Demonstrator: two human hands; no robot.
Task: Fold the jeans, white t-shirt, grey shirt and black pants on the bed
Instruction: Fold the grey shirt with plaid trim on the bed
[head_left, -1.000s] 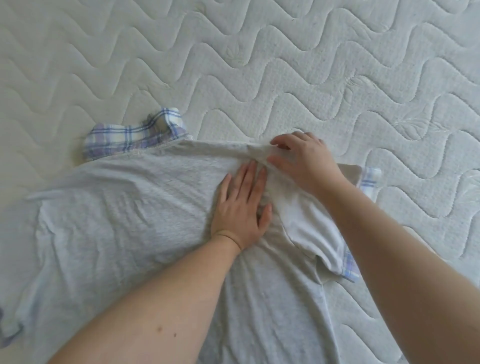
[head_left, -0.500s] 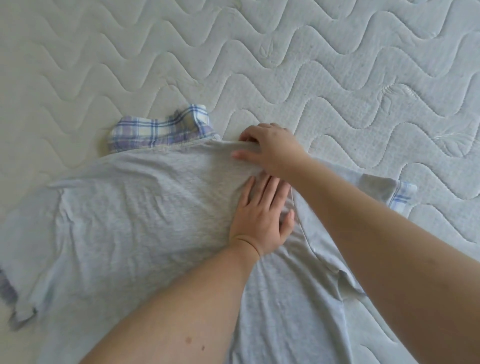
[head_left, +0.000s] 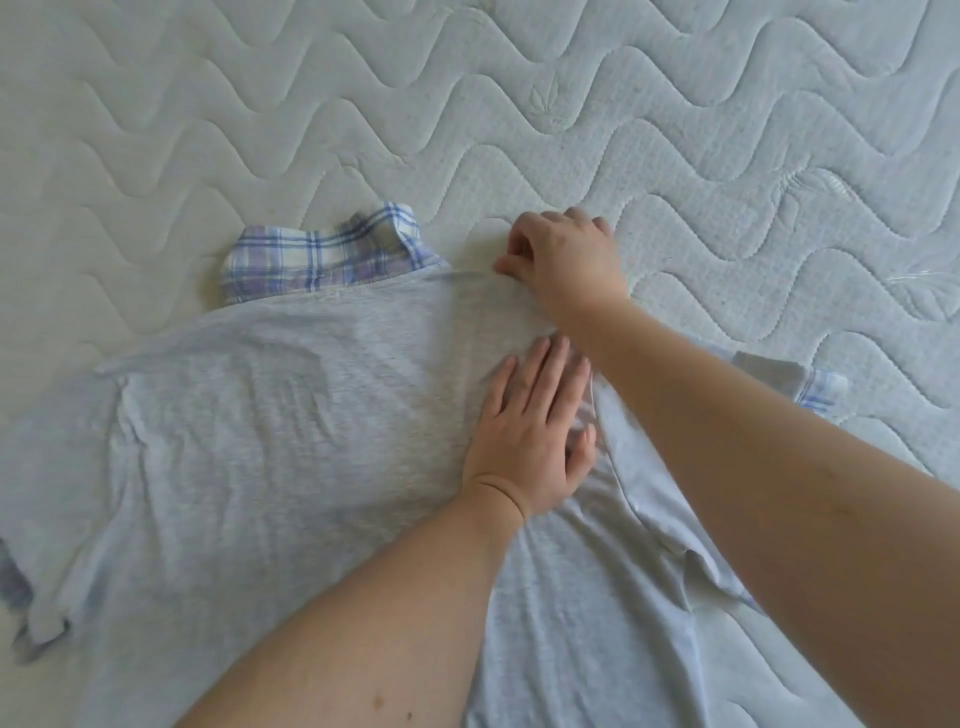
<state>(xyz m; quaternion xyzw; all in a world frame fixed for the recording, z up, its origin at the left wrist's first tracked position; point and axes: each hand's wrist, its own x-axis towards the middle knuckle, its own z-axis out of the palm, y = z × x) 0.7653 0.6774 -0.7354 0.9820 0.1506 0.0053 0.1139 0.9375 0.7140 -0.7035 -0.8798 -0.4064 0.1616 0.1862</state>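
Grey jersey is lying spread flat across the bed (head_left: 675, 130), the grey shirt (head_left: 270, 447) face down with its plaid collar (head_left: 322, 257) pointing away from the person and plaid cuffs showing at both sleeve ends. Left hand (head_left: 530, 431) is pressing flat on the cloth just right of the shirt's middle, fingers straight and together, holding nothing. Right hand (head_left: 563, 260) is curling its fingers at the shoulder edge beside the collar, apparently pinching the fabric there; the fingertips are partly hidden, so the exact hold is uncertain. Judged step: bringing the right side panel in over the back. To do this well, the flat hand should be serving as the crease line, staying parallel to the side seam, while the pinched shoulder is being carried over it in one smooth sweep, with the right sleeve (head_left: 769, 374) following and not bunching underneath. Risk: thin knit is stretching and wrinkling easily, so pulling should be gentle. Jeans, white t-shirt and black pants are not in view. Surface is a pale quilted mattress with wavy stitching, soft, giving little resistance for sharp creases. Nothing else of the room is showing.
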